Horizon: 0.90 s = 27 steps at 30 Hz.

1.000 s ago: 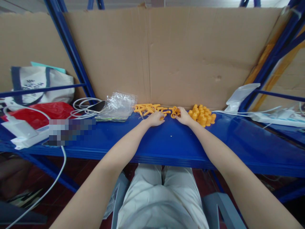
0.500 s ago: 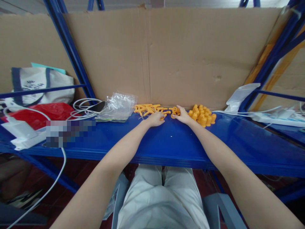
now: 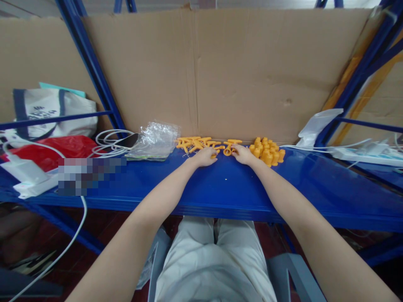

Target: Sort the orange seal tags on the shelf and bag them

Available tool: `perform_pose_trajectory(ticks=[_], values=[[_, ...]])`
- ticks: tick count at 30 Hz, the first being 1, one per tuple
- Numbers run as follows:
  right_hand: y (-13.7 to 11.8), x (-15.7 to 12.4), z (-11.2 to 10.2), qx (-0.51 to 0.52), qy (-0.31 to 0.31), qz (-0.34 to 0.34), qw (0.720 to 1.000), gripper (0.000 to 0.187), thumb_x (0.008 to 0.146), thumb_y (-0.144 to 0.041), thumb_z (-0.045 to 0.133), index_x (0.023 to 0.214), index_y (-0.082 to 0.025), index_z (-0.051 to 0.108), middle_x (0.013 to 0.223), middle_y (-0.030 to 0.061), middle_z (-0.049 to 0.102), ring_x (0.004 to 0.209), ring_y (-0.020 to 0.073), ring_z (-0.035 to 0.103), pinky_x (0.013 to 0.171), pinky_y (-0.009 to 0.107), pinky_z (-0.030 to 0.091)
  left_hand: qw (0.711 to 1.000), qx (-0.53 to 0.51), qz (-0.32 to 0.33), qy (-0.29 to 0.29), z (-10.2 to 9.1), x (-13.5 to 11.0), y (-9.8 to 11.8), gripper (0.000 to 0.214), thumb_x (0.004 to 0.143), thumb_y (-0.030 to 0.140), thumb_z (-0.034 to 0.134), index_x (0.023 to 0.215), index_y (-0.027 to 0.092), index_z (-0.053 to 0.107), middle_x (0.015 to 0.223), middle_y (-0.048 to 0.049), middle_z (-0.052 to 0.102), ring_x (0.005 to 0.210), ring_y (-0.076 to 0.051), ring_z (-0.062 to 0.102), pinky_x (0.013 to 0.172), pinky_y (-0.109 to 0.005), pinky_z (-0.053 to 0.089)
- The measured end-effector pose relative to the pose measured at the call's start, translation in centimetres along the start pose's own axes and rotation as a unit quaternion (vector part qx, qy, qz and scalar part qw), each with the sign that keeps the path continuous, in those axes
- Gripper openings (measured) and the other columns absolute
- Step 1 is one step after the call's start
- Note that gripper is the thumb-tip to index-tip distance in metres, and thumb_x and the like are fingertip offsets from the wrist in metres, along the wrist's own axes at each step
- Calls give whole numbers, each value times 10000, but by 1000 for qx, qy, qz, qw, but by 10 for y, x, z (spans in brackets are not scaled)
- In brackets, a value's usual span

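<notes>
Both of my hands rest at the back of a blue metal shelf (image 3: pixel 226 184), against a cardboard wall. My left hand (image 3: pixel 206 156) lies curled beside a row of flat orange plastic pieces (image 3: pixel 195 144), fingers closed on a small orange piece at its tip. My right hand (image 3: pixel 242 154) pinches a small orange ring-shaped part (image 3: pixel 227 151); a T-shaped orange piece (image 3: pixel 234 142) lies just behind it. A heap of orange cap-like parts (image 3: pixel 267 152) sits right of my right hand.
A crumpled clear plastic bag (image 3: pixel 155 140) and coiled white cables (image 3: pixel 110 141) lie to the left, then a red bag (image 3: pixel 53 149), a white tote (image 3: pixel 50 111) and a charger (image 3: pixel 23 174). White cables and a power strip (image 3: pixel 362 155) lie to the right. Blue rack posts stand at both sides.
My right hand has shifted slightly left and back with the orange ring, uncovering the T-shaped piece behind it. My left hand has stayed put.
</notes>
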State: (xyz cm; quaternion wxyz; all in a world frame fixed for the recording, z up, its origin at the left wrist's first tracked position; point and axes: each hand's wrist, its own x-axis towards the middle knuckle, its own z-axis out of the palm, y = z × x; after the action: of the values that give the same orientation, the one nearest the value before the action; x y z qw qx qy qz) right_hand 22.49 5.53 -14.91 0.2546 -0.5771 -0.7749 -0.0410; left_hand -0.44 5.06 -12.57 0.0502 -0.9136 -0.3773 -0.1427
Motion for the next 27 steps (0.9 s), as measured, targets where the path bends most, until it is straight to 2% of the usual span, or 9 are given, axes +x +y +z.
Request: perform_pose_trajectory(ticks=[3,8,11,15,18,22,27], values=[[-5,-3,-5,-1,-30,26,999,495,887,-183,551,1375,-246,601,1480,127,556,1377,344,498,1111,710,314,1000,-3,2,7,0,0,0,219,855,230,551,977,184,728,1102,-97,740,1057,-258,676,979,-386,522],[-7,-5,-8,-4,-47,36,998,522,909,-173,520,1429,-219,526,1521,144,504,1408,318,461,1151,677,274,1000,-1,8,5,2,0,-2,200,851,242,555,940,189,727,1054,-83,743,1027,-253,680,962,-384,528],[-6,-7,-10,-32,-25,9,999,511,875,-141,538,1382,-212,545,1461,144,545,1366,305,498,1137,637,324,1000,-9,6,12,3,1,-3,189,843,235,568,929,188,729,1039,-85,743,1008,-257,683,960,-396,530],[-7,-9,-16,-73,-9,-9,997,439,876,-168,555,1313,-156,590,1368,187,586,1308,321,534,1073,557,428,1000,-5,0,12,4,2,-2,189,850,234,571,938,174,728,1071,-107,737,1029,-265,683,975,-389,523],[-7,-9,-21,-86,-6,-7,996,470,859,-151,573,1328,-173,590,1374,173,596,1306,325,537,1054,549,447,1000,13,-18,7,4,1,-1,223,858,240,575,1020,186,719,1152,-101,727,1101,-262,670,1005,-368,511],[-2,-7,-25,-90,-38,-5,995,459,852,-108,548,1301,-176,619,1399,156,608,1302,309,556,1089,521,423,998,29,-62,-12,5,0,0,325,893,268,558,1187,193,674,1299,-117,682,1196,-287,638,1019,-395,504],[2,-4,-23,-87,-47,0,995,473,863,-68,505,1307,-178,626,1412,144,612,1307,273,571,1103,460,422,995,33,-89,-10,4,-2,2,368,923,227,514,1271,241,632,1363,-95,657,1226,-278,631,1028,-406,499]])
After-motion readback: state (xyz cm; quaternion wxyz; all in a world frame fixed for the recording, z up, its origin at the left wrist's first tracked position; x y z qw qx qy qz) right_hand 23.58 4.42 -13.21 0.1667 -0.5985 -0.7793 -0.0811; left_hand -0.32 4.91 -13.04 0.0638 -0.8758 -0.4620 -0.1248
